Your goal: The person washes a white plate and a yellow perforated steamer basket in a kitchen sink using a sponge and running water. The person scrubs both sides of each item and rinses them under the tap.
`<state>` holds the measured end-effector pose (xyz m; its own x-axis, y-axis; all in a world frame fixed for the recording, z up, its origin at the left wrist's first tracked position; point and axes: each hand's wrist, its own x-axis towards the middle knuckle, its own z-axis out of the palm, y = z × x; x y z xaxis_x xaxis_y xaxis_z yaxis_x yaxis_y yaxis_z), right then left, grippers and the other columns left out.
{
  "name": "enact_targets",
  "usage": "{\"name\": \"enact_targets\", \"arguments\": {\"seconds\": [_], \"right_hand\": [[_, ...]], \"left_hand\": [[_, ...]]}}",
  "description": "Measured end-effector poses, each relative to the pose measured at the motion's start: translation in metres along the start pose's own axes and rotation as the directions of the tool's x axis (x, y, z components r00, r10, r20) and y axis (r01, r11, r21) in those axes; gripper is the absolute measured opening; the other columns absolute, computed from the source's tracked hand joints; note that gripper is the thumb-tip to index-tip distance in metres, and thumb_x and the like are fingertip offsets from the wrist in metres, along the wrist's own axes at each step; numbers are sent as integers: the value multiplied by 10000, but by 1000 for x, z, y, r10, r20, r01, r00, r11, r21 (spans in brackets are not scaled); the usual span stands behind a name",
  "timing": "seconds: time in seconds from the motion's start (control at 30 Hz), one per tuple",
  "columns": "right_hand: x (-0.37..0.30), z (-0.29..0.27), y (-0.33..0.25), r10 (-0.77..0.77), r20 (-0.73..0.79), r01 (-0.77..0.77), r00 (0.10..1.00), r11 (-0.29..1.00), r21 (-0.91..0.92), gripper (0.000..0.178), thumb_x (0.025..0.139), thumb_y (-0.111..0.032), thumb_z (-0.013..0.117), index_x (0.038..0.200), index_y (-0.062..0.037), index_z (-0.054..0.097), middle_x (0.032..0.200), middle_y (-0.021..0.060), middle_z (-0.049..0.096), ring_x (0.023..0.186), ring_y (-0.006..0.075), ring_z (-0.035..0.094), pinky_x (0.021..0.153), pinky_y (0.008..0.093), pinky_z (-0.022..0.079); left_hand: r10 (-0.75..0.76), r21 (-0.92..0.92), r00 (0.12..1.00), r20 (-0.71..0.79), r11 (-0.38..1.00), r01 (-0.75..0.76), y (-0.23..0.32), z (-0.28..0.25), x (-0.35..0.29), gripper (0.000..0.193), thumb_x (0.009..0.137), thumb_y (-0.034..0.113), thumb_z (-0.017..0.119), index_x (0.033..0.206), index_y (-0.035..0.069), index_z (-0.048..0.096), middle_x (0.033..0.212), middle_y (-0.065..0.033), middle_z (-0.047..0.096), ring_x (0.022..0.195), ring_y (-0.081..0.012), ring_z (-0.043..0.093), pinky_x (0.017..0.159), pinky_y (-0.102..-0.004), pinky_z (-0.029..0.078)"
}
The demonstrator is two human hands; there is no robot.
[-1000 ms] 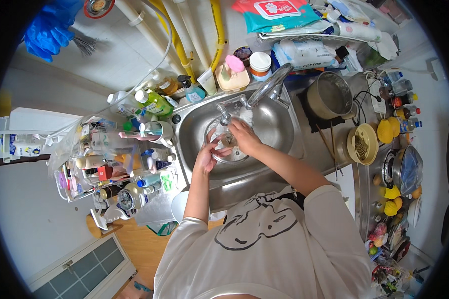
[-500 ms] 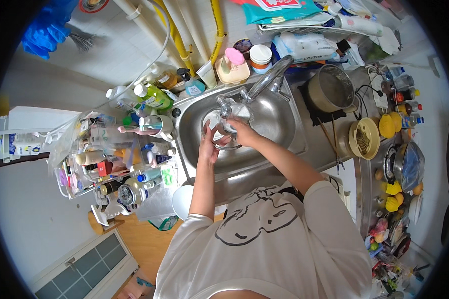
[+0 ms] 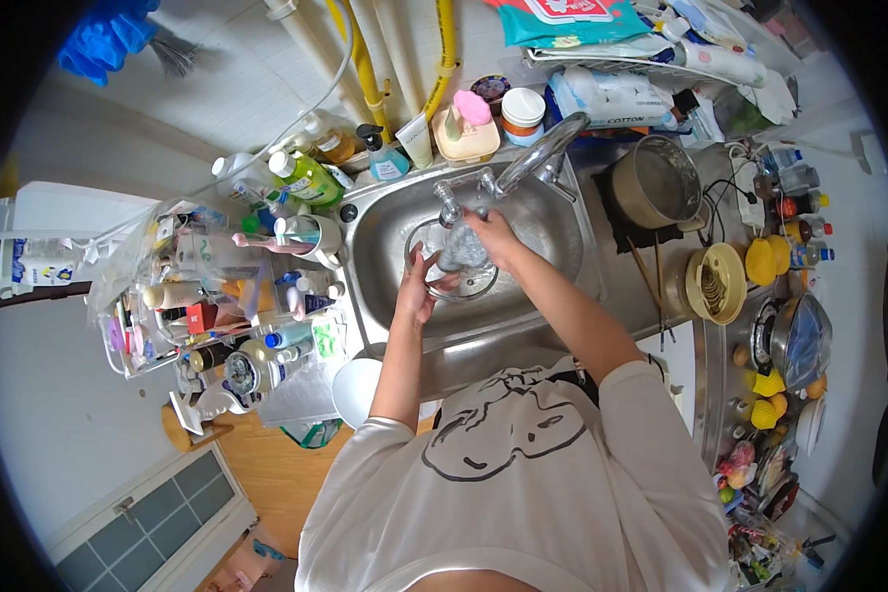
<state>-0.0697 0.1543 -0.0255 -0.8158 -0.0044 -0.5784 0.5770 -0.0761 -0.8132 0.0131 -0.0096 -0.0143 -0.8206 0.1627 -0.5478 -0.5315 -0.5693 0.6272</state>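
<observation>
Over the steel sink (image 3: 375,227), a clear round glass bowl (image 3: 481,289) hangs below the spout end of the chrome faucet (image 3: 543,158). My left hand (image 3: 417,288) grips its left rim, thumb and fingers curled around the edge. My right hand (image 3: 493,239) is closed on a crumpled grey cloth (image 3: 464,252), pressed against the bowl's inside. The cloth partly covers the bowl, and its exact kind is hard to tell. Whether water is running cannot be made out.
Behind the sink stand a spray bottle (image 3: 383,158), a soap box (image 3: 467,138) and a white jar (image 3: 523,113). At left are a white mug (image 3: 311,242) and crowded bottles. A pot (image 3: 656,183), chopsticks (image 3: 643,261) and a yellow basket (image 3: 715,286) are at right.
My right hand has shifted up and to the right, and more of the grey cloth shows. My left hand stays on the bowl's rim. The whole view has shifted slightly.
</observation>
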Motion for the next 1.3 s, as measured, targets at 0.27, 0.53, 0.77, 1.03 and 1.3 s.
{"name": "enact_targets", "arguments": {"seconds": [0.27, 0.53, 0.77, 1.03, 1.3], "right_hand": [[-15, 10, -11, 18, 208, -30, 978, 998, 55, 449, 735, 7, 611, 1159, 15, 464, 973, 124, 584, 876, 200, 569, 761, 307, 463], [-29, 26, 21, -254, 488, 466, 835, 797, -384, 506, 807, -41, 433, 1307, -103, 381, 1344, 124, 360, 1211, 235, 369, 977, 312, 310], [-67, 18, 9, 180, 777, 601, 603, 538, -591, 553, 914, -498, 166, 1398, -231, 193, 1478, -4, 30, 1356, 257, -34, 1038, 528, -39], [-77, 4, 1, -57, 843, 795, 536, 370, -481, 431, 947, -333, 245, 1356, -211, 309, 1448, 23, 194, 1349, 238, 93, 1074, 450, 64], [-81, 11, -3, -194, 833, 843, 519, 281, -460, 416, 938, -297, 296, 1294, -117, 415, 1395, 33, 317, 1328, 206, 181, 1074, 403, 117]], "left_hand": [[41, 0, 998, -38, 999, -41, 8, -11, -9, 498, 926, 392, 355, 1361, 198, 207, 1332, -164, 335, 845, -356, 609, 711, -401, 544], [35, 43, 999, -7, 998, -35, 9, -3, -7, 559, 903, 453, 387, 1362, 175, 229, 1300, -136, 391, 924, -298, 591, 738, -370, 520], [97, -61, 995, -31, 993, -98, 13, 1, -11, 581, 895, 464, 410, 1348, 134, 257, 1274, -145, 407, 1032, -250, 520, 791, -343, 479], [-21, -67, 996, -88, 998, 15, 15, 0, -2, 548, 893, 478, 397, 1288, 99, 361, 1183, -120, 494, 1037, -235, 525, 830, -355, 463], [-51, 16, 999, 8, 999, 51, 4, -13, 6, 683, 873, 532, 396, 1325, 32, 288, 1269, -145, 425, 1114, -216, 473, 864, -345, 429]]}}
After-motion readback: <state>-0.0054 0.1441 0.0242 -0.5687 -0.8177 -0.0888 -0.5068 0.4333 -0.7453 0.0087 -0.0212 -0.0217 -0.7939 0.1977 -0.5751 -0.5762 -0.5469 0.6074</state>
